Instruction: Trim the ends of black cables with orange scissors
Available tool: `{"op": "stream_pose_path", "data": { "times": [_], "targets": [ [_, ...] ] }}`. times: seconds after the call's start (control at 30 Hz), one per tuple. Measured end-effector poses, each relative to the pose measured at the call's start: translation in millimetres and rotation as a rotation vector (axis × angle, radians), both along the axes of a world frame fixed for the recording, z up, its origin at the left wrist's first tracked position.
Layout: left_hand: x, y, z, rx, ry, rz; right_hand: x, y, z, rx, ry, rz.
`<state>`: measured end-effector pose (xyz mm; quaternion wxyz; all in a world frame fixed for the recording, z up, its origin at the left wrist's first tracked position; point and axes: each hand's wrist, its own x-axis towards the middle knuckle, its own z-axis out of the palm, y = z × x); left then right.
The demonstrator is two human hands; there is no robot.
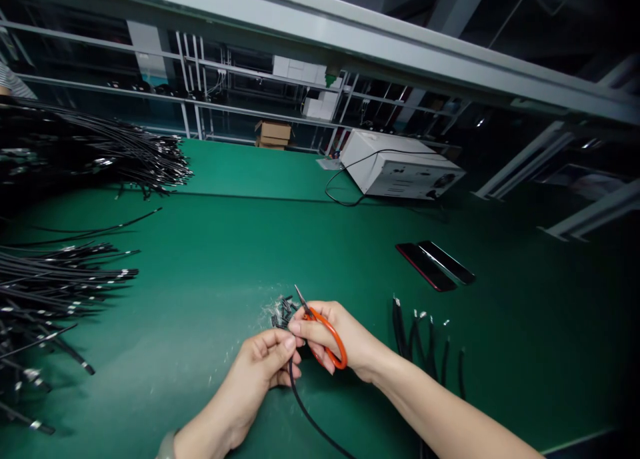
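Observation:
Between thumb and fingers, my left hand (267,360) pinches a black cable (310,415) close to its end; the rest of it curves down to the bottom edge. My right hand (333,332) touches the left at the fingertips and is closed round a pair of scissors (334,335) with orange handles, the blades pointing up and to the left. The cable's very end is hidden by my fingers. Just beyond the hands lies a small pile of short black cable offcuts (284,310) with pale fibres scattered about it.
Thick bundles of black cables (75,279) cover the left of the green table (240,239). Several cable ends (420,332) lie right of my right arm. Two phones (435,265) and a white metal box (400,169) with a cord are farther back. A grey beam (320,19) crosses above.

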<state>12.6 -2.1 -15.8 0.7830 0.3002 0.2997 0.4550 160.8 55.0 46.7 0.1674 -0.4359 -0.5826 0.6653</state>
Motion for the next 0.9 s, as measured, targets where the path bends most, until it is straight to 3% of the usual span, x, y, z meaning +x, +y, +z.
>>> {"op": "stream_pose_path", "data": {
  "times": [0.23, 0.37, 0.43, 0.5, 0.63, 0.8, 0.9],
  "targets": [
    [2, -3, 11.7, 0.021, -0.274, -0.062, 8, 0, 1.7, -0.105, 0.256, 0.067],
    [-2, -7, 17.8, 0.055, -0.255, -0.139, 11, 3, 6.8, -0.313, 0.266, 0.126],
    [-4, -8, 20.8, 0.022, -0.174, -0.171, 10, 4, 8.8, -0.289, 0.174, 0.174],
    [-4, -8, 23.4, -0.041, -0.062, -0.139, 10, 5, 10.3, -0.168, 0.061, 0.19],
    [-2, -5, 22.5, -0.129, 0.059, 0.013, 11, 1, 18.4, 0.16, -0.213, 0.095],
    [-1, -1, 10.3, -0.112, 0.076, 0.014, 21, -11, 30.8, 0.891, -0.704, 0.259],
    [0, 0, 7.7, -0.129, 0.09, 0.011, 26, -14, 26.2, 1.148, -0.92, 0.332]
  ]
}}
